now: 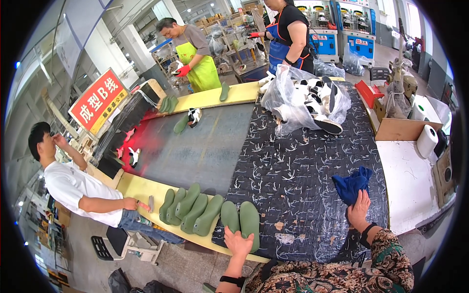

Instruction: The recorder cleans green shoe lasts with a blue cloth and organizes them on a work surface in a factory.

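Can't see lower end of green last (230, 216), covered by left hand (239, 241); can't tell pinch from touch, right hand (360, 209) on cloth (351, 185); can't count shoes (326, 126), overlapping in crumpled bag (282, 101); can't see full head of blue-aproned co-worker (294, 34), cut off by top edge

The pair of lasts (249, 222) lies at the near left corner of the bench (308, 166), the left hand (238, 241) touching its near end. At the bench's right side, toward the near end, is the cloth (351, 185), the right hand (359, 209) against it. On the bench's far end sits the bag (285, 105), with shoes (332, 97) in it. Left of the bench is the belt (210, 146), bearing one shoe (194, 117); the row of lasts (194, 213) stands at the bench's near left. The spool (427, 139) is right of the bench.
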Motion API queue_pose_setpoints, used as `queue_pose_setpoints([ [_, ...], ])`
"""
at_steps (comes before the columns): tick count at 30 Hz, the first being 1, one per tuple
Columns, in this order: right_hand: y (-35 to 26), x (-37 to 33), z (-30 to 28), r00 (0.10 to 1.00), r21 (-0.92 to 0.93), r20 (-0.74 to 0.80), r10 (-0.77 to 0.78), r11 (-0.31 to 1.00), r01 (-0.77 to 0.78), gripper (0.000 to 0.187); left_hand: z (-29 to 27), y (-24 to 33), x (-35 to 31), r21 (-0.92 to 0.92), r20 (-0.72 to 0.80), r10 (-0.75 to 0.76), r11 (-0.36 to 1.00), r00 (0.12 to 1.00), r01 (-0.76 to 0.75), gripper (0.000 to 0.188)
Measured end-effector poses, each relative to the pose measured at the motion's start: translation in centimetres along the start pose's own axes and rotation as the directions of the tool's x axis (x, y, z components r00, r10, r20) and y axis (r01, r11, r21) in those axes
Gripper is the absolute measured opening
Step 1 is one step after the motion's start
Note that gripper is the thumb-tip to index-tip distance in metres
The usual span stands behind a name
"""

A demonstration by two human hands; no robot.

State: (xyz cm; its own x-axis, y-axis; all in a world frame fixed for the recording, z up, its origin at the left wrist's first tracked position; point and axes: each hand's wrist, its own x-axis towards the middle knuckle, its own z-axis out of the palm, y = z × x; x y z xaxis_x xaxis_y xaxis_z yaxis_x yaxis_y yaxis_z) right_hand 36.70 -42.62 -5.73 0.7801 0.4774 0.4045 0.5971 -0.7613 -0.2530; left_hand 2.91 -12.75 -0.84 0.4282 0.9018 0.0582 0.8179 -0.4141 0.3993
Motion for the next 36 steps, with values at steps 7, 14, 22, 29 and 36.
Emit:
queue_pose_setpoints([
  [7,-0.1,-0.1,0.0,1.0,0.002,0.008,0.0,1.0,0.0,0.072,0.1,-0.1,-0.1,-0.005,0.004,0.001,1.0,1.0,-0.001,0.05],
  [14,-0.2,-0.2,-0.3,1.0,-0.007,0.011,0.0,1.0,0.0,0.072,0.4,-0.5,-0.2,0.002,-0.011,0.003,1.0,1.0,-0.003,0.05],
  [22,0.2,0.2,-0.3,1.0,-0.028,0.006,-0.006,1.0,0.006,0.072,-0.3,-1.5,-0.7,-0.027,0.015,0.16,0.987,0.987,-0.16,0.048],
  [29,-11.7,4.4,-3.8,0.949,0.266,-0.109,-0.297,0.911,0.316,0.049,-1.0,-1.5,-1.7,0.007,-0.019,0.32,0.947,0.947,-0.32,0.039],
  [36,-24.6,4.1,7.8,0.626,0.588,0.717,-0.308,0.749,-0.305,0.051,-1.3,-1.9,-1.0,-0.152,-0.021,0.339,0.929,0.94,-0.338,0.039],
])
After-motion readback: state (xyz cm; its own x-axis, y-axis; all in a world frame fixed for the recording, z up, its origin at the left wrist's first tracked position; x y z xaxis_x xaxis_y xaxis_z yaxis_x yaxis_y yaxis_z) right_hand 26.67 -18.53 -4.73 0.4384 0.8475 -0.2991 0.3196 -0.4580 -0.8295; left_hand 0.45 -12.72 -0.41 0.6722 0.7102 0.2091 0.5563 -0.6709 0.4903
